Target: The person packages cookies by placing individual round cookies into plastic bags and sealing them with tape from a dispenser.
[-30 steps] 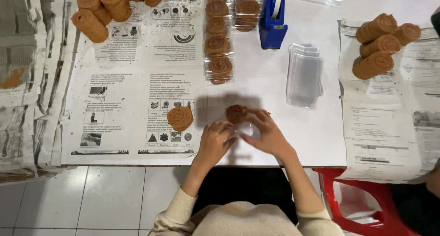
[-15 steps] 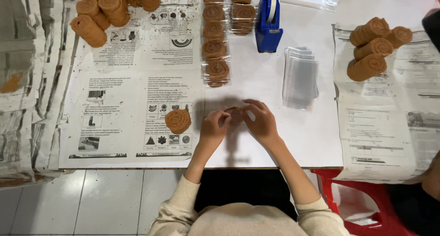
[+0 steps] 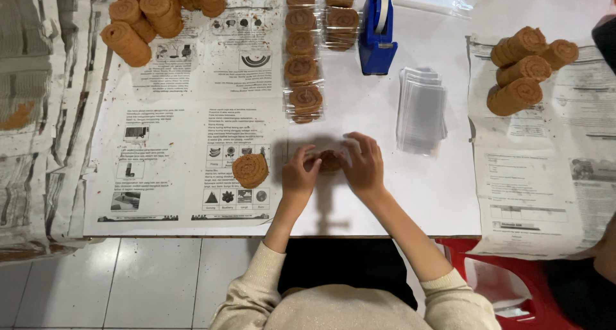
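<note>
Presently both hands, left hand and right hand, close their grip on one brown spiral disc at the near-centre of the surface; wrapping appears underway. Next likely calls for sealing, tape dispenser far right.

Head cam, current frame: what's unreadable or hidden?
- Brown round piece: mostly covered by left hand and right hand; wrapped or bare, unclear.
- Each hand's grip: fingertips hidden, head view.
- Rolls at top left: cut by the frame edge.
- Person at right: cropped.
</note>
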